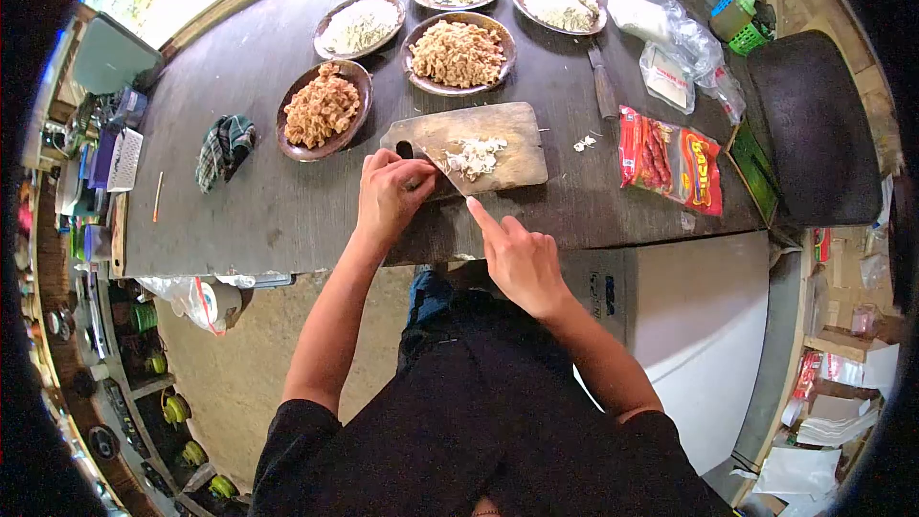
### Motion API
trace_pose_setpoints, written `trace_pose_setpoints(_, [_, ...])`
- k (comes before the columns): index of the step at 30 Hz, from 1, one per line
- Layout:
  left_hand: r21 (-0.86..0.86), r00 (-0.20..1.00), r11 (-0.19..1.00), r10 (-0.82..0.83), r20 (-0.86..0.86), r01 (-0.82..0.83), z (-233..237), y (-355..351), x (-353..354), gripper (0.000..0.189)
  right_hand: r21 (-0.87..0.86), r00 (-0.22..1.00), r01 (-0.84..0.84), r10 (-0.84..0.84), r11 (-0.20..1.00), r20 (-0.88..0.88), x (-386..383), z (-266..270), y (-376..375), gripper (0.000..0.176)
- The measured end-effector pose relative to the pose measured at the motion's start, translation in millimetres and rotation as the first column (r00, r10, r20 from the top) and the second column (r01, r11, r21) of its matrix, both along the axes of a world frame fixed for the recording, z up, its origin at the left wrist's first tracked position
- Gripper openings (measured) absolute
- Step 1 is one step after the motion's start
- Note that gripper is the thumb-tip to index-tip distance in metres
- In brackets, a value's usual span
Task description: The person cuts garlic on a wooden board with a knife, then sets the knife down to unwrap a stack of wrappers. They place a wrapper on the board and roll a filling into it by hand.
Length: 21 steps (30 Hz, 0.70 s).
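Note:
A wooden cutting board (512, 134) lies on the dark table (268, 211) and carries a small heap of chopped white pieces (476, 155). My left hand (391, 193) is closed at the board's near left corner around the handle of a knife. The knife blade (442, 170) slants across the board's near edge. My right hand (522, 258) holds nothing. Its index finger is stretched out and touches the tip of the blade, while its other fingers are curled.
Behind the board stand two bowls of brown fried pieces (323, 107) (459, 53) and three plates of pale shreds (359, 26). A second knife (603, 86), a red sausage packet (670, 158) and plastic bags (670, 38) lie to the right. A checked cloth (225, 146) lies to the left.

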<state>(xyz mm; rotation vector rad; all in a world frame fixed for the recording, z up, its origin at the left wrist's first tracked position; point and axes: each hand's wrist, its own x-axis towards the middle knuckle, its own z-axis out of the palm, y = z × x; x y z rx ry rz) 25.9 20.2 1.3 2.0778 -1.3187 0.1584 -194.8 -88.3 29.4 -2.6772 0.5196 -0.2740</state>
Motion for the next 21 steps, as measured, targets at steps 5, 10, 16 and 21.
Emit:
trace_pose_setpoints(5, [0.004, 1.000, 1.000, 0.016, -0.010, -0.016, 5.2, 0.0, -2.3, 0.018, 0.037, 0.999, 0.022, -0.024, 0.999, 0.034, -8.1, -4.4, -5.7, 0.061])
trace_pose_setpoints(10, [-0.004, 1.000, 1.000, 0.004, 0.011, -0.004, 1.0, 1.3, 0.6, 0.020, 0.056, 0.999, -0.005, 0.003, 0.998, 0.051, -14.0, 0.6, 0.7, 0.058])
trace_pose_setpoints(16, [-0.019, 0.997, 0.999, 0.037, -0.064, -0.038, -6.2, 2.0, 1.6, 0.021, 0.044, 1.000, -0.002, 0.001, 0.999, 0.025, -5.9, -3.3, 2.6, 0.057])
trace_pose_setpoints(21, [0.002, 0.998, 1.000, 0.029, -0.049, -0.029, -4.1, 0.8, 1.8, 0.019, -0.018, 1.000, 0.010, -0.011, 1.000, -0.017, 3.2, -5.2, 2.5, 0.058])
